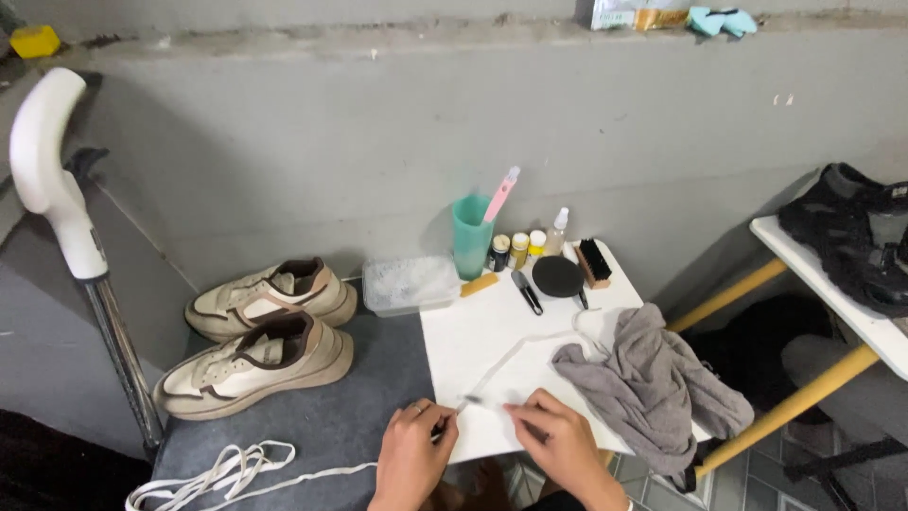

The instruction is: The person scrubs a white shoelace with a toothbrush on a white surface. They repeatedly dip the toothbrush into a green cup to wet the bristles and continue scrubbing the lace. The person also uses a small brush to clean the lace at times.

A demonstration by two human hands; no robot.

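far left, a white-handled crutch point(52, 180) leans against the grey wall, off the carrying surfaces. a loose pile of white laces point(213, 473) lies at the front left corner of the dark grey mat point(359, 397). two cream and brown sneakers point(260, 336) sit side by side toward the mat's back left, toes pointing left. a clear plastic tub point(410, 282) stands at the mat's back edge, just beside the white table point(473, 341).

left hand point(413, 452) sits at the table's front left corner, fingers curled, pinching the tip of a white shoelace point(515, 358). the lace runs from the front edge diagonally up toward the table's middle and right side. right hand point(558, 437) rests at the front edge just right of the left one, fingers pressed down on the lace, pinching it near the tip.

along the table's back edge: a teal cup point(470, 238) with a pink toothbrush point(501, 194) in it, small jars point(518, 248), a small spray bottle point(557, 231), a black round lid point(558, 276), a wooden brush point(593, 262). small black snips point(527, 290) lie in front of the jars. a grey cloth point(653, 383) is bunched on the table's right edge, hanging over it. far right, black shoes point(856, 237) sit on a second white table point(813, 274) with yellow legs.
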